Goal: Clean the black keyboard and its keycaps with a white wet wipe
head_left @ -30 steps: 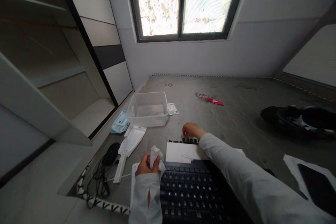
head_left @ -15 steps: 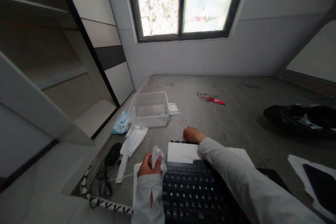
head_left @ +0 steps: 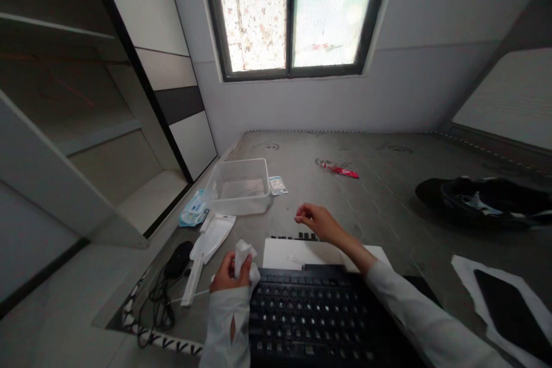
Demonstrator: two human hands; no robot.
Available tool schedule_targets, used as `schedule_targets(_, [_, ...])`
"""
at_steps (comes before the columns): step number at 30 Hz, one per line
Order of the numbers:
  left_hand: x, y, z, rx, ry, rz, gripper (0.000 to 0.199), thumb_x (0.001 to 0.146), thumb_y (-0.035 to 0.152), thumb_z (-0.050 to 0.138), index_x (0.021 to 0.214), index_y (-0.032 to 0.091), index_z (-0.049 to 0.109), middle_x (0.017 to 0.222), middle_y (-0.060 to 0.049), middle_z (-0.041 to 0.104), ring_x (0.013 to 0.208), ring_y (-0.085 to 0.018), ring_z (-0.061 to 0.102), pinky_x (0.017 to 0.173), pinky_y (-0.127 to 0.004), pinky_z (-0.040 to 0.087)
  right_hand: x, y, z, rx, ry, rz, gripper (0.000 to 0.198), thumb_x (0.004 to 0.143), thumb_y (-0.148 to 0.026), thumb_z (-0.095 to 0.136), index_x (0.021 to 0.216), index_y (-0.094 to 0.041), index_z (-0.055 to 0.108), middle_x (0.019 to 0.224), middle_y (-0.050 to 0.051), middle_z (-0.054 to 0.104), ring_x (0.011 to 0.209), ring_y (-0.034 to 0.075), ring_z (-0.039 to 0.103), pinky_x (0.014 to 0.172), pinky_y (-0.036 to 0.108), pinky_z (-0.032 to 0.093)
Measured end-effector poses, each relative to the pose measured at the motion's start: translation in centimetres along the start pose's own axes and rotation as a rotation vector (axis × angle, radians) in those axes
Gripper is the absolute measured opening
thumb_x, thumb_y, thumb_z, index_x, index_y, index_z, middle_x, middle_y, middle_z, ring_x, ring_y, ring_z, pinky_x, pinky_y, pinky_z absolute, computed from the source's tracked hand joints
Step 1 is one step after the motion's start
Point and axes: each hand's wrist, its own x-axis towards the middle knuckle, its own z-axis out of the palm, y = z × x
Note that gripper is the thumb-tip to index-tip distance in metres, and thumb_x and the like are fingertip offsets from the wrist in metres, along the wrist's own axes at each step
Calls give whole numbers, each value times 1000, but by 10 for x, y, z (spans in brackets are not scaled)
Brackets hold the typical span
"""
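My left hand (head_left: 230, 272) is closed around a crumpled white tissue (head_left: 244, 254) beside the left edge of a black keyboard (head_left: 297, 310). Beyond the keyboard lies a flat white sheet or box (head_left: 280, 250), with a thin pale item on it. Several small black keycaps (head_left: 307, 236) stand in a row along its far edge. Just above them is my right hand (head_left: 319, 222), its fingers loosely curved and a little apart, with nothing visible in them. My right forearm crosses over the white sheet and the keyboard's right side.
Left of centre stand a clear plastic bin (head_left: 237, 187), a blue-and-white packet (head_left: 194, 210) and a small sachet (head_left: 278, 185). A black mouse (head_left: 178, 260) with its cable lies near the left edge. A red packet (head_left: 340, 171), a dark cap-like item (head_left: 483, 201) and a phone-like slab (head_left: 513, 310) are farther right.
My right hand has risen from the keycap row, and its fingers have loosened. More keycaps show beneath it. My left hand still holds the tissue. The camera has turned slightly right.
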Motion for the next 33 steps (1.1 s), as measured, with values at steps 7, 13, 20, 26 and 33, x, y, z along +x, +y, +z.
schedule_targets(7, [-42,55,13,-141,-36,278,32,77,53,68,72,22,74,63,0,68,56,-17,63,52,-24,48,-126,-54,-10,376,280,86,21,86,-43,65,83,-23,70,80,0,73,75,18,64,70,27,46])
schedule_targets(13, [-85,77,31,-389,-338,596,43,92,51,52,115,23,77,117,-9,78,109,-27,71,98,-34,54,-142,-65,7,668,277,75,17,78,-24,58,85,-21,73,82,2,74,75,20,65,71,27,47])
schedule_targets(20, [-98,89,38,-438,-492,283,56,90,68,44,102,27,81,112,-6,80,108,-28,73,101,-37,56,-149,-45,-3,783,355,195,19,74,-31,60,79,-20,75,76,2,74,71,22,65,68,28,48])
schedule_targets(26, [-105,93,63,-487,-279,295,30,70,49,81,88,25,83,93,-6,83,83,-24,79,78,-28,64,-154,-40,-13,755,304,195,22,76,-28,59,86,-22,78,84,4,77,80,25,70,72,31,52])
schedule_targets(33, [-93,86,52,-225,-306,418,28,81,36,69,106,30,80,106,-1,82,94,-21,78,85,-23,59,-162,-30,-15,547,209,-36,34,93,-31,48,112,-24,75,115,10,76,109,27,70,98,41,54])
